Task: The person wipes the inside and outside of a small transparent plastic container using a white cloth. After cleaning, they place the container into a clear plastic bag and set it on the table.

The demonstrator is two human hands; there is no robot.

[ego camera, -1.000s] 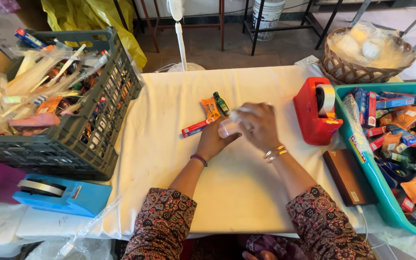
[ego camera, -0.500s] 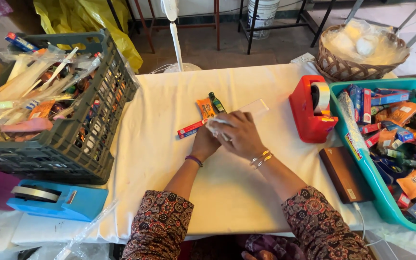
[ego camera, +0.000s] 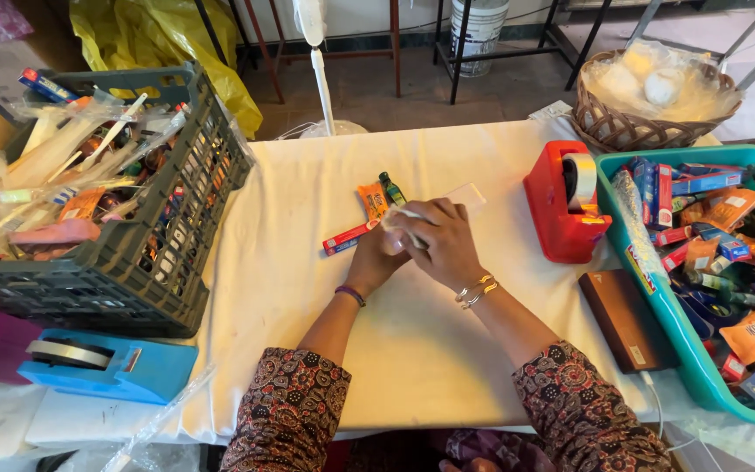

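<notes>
Two hands meet at the middle of the white-clothed table, both curled shut on a clear plastic pouch. Its free end pokes out at 1 o'clock from the knuckles. The right hand lies over the left hand, fingers pinching the film; what lies inside the grip cannot be told.

Just beside the fingertips, at 11 o'clock, lie an orange sachet and a small green bottle. A red-and-blue carton lies at 9 o'clock, near the left hand.

By the look of it the pouch is being held open or worked at its mouth. That calls for a firm pinch on thin, slippery film, with the small pieces within short reach.

Open cloth runs from the wrists to the near edge at 6 o'clock. At 3 o'clock a red tape dispenser stands close, with a brown box and a teal bin beyond. A grey crate fills 9 o'clock, well apart.
</notes>
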